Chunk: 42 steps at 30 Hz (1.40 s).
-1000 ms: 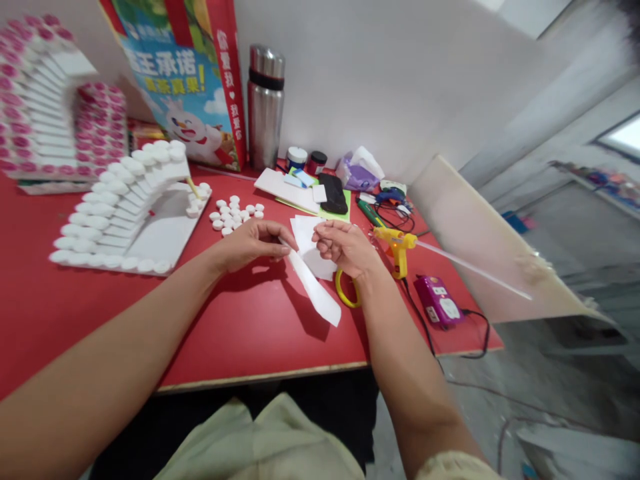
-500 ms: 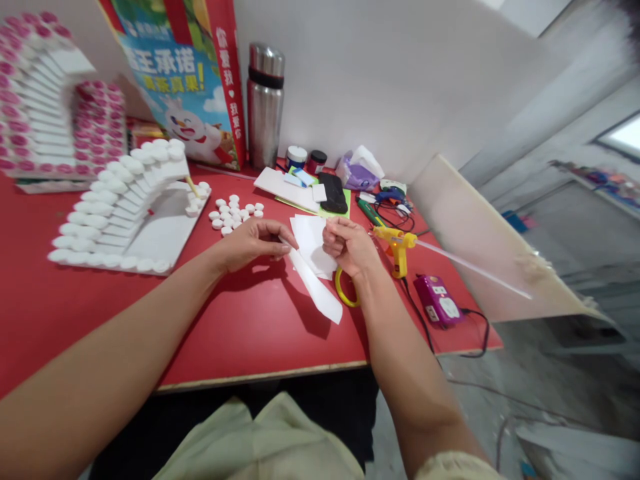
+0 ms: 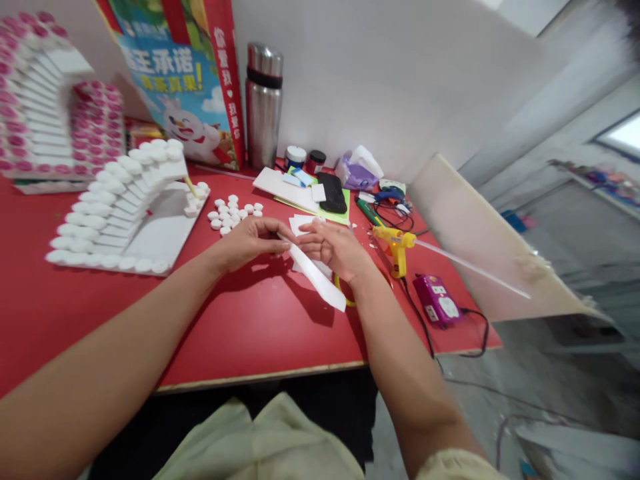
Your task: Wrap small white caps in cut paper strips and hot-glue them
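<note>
Over the middle of the red table (image 3: 240, 320), my left hand (image 3: 250, 241) pinches the upper end of a long white foam strip (image 3: 317, 279). The strip slants down to the right, its lower end free. My right hand (image 3: 333, 250) has come against the same upper end, fingers closed on it next to the left fingertips. Beneath my hands lie white foam sheets (image 3: 300, 225) and a yellow ring (image 3: 345, 297), mostly covered by my right wrist.
A white stepped foam model (image 3: 125, 207) stands at left, pink-topped ones (image 3: 45, 100) behind it. Several white discs (image 3: 233, 212) lie beside it. A yellow glue gun (image 3: 397, 248), a purple device (image 3: 437, 300), a steel flask (image 3: 263, 107) and small craft items sit right and back.
My right hand has moved left from above the yellow ring to the strip's upper end and closed on it. The strip has swung slightly flatter. The left hand has barely shifted.
</note>
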Available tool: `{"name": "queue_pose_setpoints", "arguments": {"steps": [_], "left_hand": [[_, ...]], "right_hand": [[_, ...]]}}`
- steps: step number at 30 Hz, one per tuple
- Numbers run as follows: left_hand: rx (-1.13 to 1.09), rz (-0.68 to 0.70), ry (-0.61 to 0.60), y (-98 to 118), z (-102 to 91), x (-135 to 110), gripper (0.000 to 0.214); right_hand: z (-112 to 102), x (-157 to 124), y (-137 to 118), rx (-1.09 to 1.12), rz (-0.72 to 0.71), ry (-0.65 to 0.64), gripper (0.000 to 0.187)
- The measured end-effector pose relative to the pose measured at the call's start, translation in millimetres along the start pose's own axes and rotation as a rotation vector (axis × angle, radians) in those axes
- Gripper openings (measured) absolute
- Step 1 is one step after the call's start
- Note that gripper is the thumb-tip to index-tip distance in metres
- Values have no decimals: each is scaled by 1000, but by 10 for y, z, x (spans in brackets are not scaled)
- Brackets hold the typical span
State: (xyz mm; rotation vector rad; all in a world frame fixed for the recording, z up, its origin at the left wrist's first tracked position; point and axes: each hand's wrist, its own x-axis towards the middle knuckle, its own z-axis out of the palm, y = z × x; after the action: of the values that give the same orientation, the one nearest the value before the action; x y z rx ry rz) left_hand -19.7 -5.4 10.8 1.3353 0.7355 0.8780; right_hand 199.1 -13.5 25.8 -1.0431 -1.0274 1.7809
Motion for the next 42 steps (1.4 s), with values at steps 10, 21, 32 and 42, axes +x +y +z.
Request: {"name": "queue_pose_setpoints", "arguments": {"steps": [10, 21, 32, 42], "left_hand": [[228, 167, 32, -55, 41, 21, 23], [415, 339, 63, -26, 21, 24, 16], [509, 406, 38, -32, -16, 37, 17], [673, 422, 38, -92, -42, 41, 23]], "right_hand": [[97, -66, 48, -146, 214, -141, 28], [41, -42, -5, -25, 237, -179, 31], [112, -82, 1, -228, 108, -73, 28], [113, -65, 42, -375, 41, -28, 16]]}}
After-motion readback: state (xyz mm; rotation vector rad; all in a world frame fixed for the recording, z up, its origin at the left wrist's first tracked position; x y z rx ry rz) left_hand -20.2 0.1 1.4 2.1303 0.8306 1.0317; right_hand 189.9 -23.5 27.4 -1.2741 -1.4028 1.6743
